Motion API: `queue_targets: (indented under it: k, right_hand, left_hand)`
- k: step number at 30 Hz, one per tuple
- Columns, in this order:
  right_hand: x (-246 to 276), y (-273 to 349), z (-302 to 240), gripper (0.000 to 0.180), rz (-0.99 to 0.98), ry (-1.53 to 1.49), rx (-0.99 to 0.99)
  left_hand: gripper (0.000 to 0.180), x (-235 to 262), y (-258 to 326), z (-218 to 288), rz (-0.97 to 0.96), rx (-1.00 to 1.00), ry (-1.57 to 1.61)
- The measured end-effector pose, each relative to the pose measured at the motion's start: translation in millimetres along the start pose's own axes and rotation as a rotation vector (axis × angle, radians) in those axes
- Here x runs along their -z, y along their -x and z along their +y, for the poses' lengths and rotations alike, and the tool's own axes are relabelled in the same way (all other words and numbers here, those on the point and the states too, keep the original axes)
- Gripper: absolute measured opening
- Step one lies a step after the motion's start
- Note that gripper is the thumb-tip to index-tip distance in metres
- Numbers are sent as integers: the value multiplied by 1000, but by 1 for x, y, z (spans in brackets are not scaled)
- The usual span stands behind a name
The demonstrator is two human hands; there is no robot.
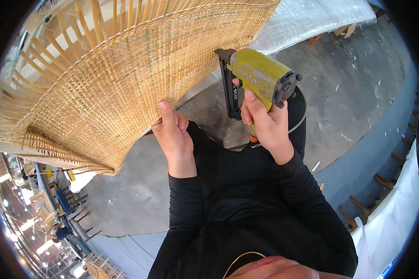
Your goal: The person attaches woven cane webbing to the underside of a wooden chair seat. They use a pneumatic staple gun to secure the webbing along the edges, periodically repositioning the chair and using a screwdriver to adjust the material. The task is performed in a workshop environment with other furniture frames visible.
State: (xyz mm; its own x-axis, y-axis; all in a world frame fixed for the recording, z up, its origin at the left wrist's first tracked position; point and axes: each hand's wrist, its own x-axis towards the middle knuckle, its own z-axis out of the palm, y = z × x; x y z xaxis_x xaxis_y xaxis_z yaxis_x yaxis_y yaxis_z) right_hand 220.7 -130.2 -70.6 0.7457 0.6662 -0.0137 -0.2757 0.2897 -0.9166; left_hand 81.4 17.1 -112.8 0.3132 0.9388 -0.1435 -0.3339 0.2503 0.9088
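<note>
A large woven cane panel (139,65) curves across the upper left, with loose strips (86,25) fanning out along its far edge. My left hand (176,142) is closed at the panel's near edge, thumb on top and fingers curled beneath. Gripped in my right hand (271,128) is a yellow pneumatic staple gun (260,69) with a black magazine and worn paint. Its nose is at the panel's right part; whether it touches the weave I cannot tell. A thin pale air hose (305,109) loops beside the right wrist.
Clear plastic wrap (307,23) covers something beyond the panel. Grey floor (358,79) with small scraps spreads to the right. Curved wooden legs (358,204) and white sheeting (386,232) line the right rim. Wooden frames (44,200) crowd the left rim.
</note>
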Motion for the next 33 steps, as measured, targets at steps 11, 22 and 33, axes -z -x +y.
queue_targets:
  k: [11, 22, 33]
  right_hand:
    - [-3, -2, -11, 30, 0, 147, -36]
    - [-7, -1, -4, 22, 17, 180, -71]
    - [-16, 6, -8, 28, 33, 82, -50]
  left_hand:
    - [36, 1, -2, 0, -4, -30, -75]
    - [28, 22, -8, -9, -68, 6, -1]
    - [26, 15, -7, -4, -49, 37, -14]
